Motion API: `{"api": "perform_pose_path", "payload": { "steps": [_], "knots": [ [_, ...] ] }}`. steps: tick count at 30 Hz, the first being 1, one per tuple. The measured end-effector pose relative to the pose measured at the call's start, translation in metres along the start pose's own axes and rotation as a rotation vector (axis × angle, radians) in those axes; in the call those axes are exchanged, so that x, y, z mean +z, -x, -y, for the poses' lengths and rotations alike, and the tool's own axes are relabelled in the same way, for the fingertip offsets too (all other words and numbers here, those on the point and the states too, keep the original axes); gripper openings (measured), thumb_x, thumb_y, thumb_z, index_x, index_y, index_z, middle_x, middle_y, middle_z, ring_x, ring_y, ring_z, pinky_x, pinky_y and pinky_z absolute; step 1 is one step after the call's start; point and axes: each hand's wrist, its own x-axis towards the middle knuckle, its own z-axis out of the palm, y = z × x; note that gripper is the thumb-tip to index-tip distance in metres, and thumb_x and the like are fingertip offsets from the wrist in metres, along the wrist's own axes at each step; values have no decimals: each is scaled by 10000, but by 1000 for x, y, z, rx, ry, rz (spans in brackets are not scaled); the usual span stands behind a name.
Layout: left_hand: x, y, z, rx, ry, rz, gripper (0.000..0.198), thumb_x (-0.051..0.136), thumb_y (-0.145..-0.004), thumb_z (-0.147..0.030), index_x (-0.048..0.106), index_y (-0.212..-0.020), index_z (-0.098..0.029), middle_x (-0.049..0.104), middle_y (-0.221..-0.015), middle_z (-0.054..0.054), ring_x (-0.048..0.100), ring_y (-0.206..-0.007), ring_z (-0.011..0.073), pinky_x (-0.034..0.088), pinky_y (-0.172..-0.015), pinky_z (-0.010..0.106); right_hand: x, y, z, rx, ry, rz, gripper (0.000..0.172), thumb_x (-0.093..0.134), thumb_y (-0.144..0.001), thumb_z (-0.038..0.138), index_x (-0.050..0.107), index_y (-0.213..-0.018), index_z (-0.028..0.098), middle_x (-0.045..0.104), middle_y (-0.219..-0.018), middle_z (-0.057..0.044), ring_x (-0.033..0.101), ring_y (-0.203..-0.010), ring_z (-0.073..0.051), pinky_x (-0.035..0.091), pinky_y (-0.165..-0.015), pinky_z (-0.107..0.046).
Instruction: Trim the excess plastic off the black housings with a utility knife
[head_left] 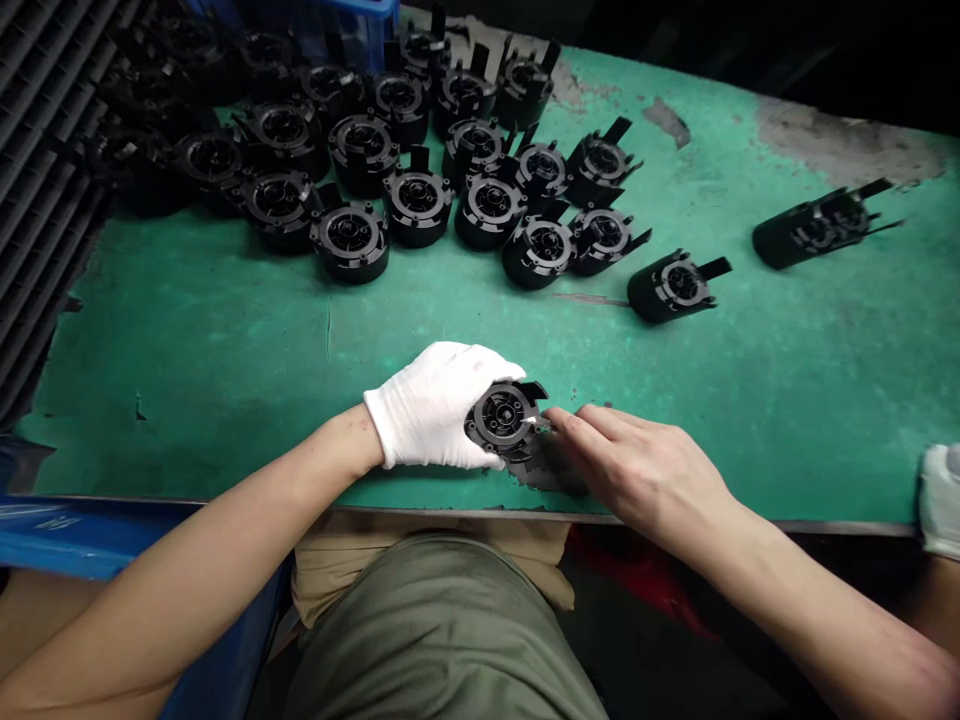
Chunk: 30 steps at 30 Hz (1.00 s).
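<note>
My left hand (pixel 442 405), in a white glove, is wrapped around a black round plastic housing (pixel 504 412) above the near part of the table. The housing's ringed face points up, and a flat tab sticks out at its upper right. My right hand (pixel 637 455) is bare, with its fingers pinched together at the housing's right rim. A small pale glint shows at those fingertips, on something too small to make out.
Many similar black housings (pixel 349 240) stand across the back left of the green table (pixel 225 380). A single housing (pixel 667 287) and a longer black piece (pixel 814 225) lie to the right. Blue bins (pixel 75 540) sit at left. Another person's gloved hand (pixel 941 500) shows at the right edge.
</note>
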Motion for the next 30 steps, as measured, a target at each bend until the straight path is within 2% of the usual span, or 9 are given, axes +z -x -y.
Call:
{"api": "perform_pose_path", "payload": {
  "steps": [6,12,24,27,30],
  "knots": [
    [0,-1,-2,-3,-4,2,642,879,-842,-569,711,-1332,-189,791,-1290,121,771,-1208,351,575,-1093,462,-5,-5,-1,-35,41,-30,211,543,-1104,119,627,-1297,124,628,-834,-1,587,-718,-163,378,-615,-320],
    [-1,-2,-2,-9,-15,24,654,923,-798,-555,719,-1311,-205,781,-1306,114,770,-1208,347,578,-1069,451,-1,-5,-1,17,52,-23,179,558,-1102,149,635,-1263,158,600,-790,14,558,-681,-154,343,-580,-317],
    [0,-1,0,-9,-10,19,653,924,-789,-583,734,-1272,-187,786,-1274,125,771,-1190,356,576,-1056,460,-11,-9,-13,-134,50,5,202,507,-1083,74,632,-1229,137,643,-824,-10,596,-719,-160,350,-607,-322],
    [-1,-1,0,-13,-7,21,648,923,-792,-574,732,-1275,-186,784,-1283,126,771,-1192,352,577,-1056,455,-9,-12,-18,-150,50,0,177,513,-1105,106,643,-1218,146,633,-819,3,589,-710,-150,339,-595,-320],
    [-1,-1,1,-13,-1,24,669,925,-790,-582,728,-1296,-190,780,-1303,130,769,-1201,352,575,-1067,457,-4,-12,-23,-97,46,-33,129,544,-1127,179,659,-1184,168,623,-801,10,574,-689,-144,317,-583,-314]
  ]
}}
